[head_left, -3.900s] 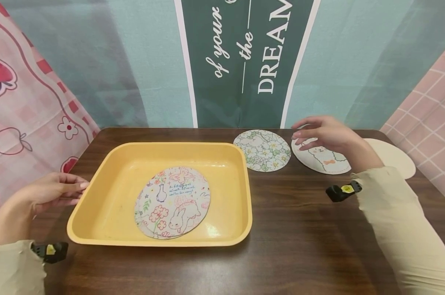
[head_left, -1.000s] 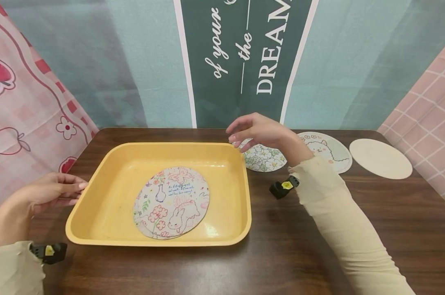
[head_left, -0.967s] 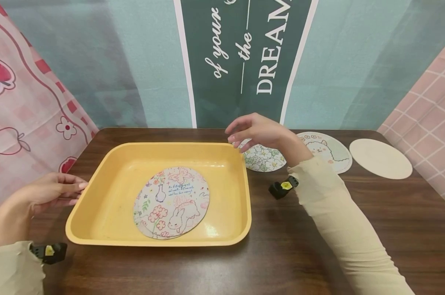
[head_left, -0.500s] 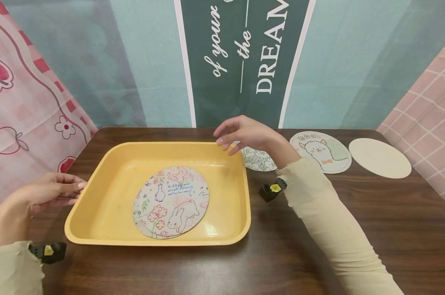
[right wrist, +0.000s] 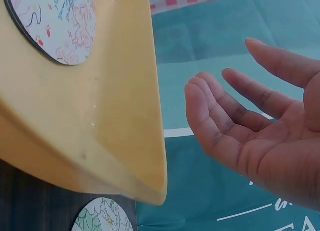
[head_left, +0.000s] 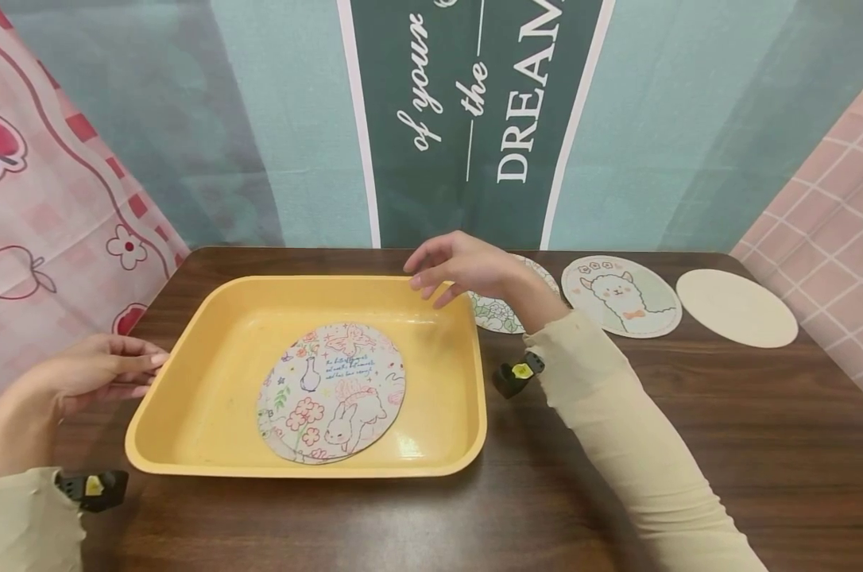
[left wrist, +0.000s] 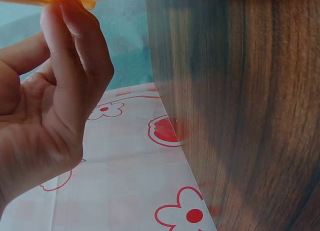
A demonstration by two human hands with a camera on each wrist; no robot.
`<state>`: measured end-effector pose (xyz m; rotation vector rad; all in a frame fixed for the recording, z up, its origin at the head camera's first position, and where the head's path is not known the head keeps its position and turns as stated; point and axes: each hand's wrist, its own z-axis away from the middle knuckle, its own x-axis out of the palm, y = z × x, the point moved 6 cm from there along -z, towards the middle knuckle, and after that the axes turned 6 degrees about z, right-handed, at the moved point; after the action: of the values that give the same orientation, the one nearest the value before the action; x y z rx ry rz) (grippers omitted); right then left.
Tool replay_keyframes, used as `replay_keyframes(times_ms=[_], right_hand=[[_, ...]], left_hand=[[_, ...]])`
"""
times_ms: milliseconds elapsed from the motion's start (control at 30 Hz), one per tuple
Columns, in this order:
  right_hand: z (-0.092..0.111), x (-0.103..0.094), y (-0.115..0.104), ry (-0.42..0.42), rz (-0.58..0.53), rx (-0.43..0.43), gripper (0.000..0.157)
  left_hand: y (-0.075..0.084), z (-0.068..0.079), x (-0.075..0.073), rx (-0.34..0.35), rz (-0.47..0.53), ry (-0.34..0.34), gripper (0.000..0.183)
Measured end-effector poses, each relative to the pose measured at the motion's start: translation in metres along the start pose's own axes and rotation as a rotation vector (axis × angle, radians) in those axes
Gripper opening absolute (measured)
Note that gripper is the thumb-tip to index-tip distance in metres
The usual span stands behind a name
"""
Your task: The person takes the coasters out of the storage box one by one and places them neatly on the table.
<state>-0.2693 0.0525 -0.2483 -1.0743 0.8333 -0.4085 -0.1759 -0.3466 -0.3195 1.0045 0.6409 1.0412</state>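
A yellow tray [head_left: 210,381] lies on the table, with a small stack of round printed mats [head_left: 331,393] in it; the top one shows a rabbit and flowers. At the tray's left side my left hand [head_left: 110,372] pinches the rim, and the left wrist view shows its fingertips at the yellow edge. My right hand [head_left: 467,266] hovers over the tray's far right corner with relaxed, slightly bent fingers and nothing in them. Its wrist partly covers a round flower-print mat [head_left: 496,315]. In the right wrist view, the right hand [right wrist: 260,121] is apart from the tray wall.
To the right along the back of the table [head_left: 296,524] lie a round llama mat [head_left: 621,294] and a plain cream oval mat [head_left: 737,308]. A blue-green cloth [head_left: 288,119] hangs behind, a pink apple-print cloth [head_left: 52,222] at left, a pink tile-pattern cloth [head_left: 832,230] at right.
My right hand has moved left from over the llama mat, past the flower-print mat, to above the tray's corner. The llama mat and cream mat are now uncovered. My left hand has stayed at the rim.
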Motion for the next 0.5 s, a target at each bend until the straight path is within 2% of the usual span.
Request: replay_keyframes(times_ms=[233,500], right_hand=[[-0.0029,0.0041,-0.0046,-0.008,-0.019,-0.006,0.026],[-0.0095,0.0077,-0.0049,-0.027,-0.020,-0.002,0.025]], left_hand=[[0.0011,0.0000,-0.0010,-0.015,-0.010,0.018,0.025],[0.0028,0.0010,-0.0008,-0.005,0.011,-0.009,0.026]])
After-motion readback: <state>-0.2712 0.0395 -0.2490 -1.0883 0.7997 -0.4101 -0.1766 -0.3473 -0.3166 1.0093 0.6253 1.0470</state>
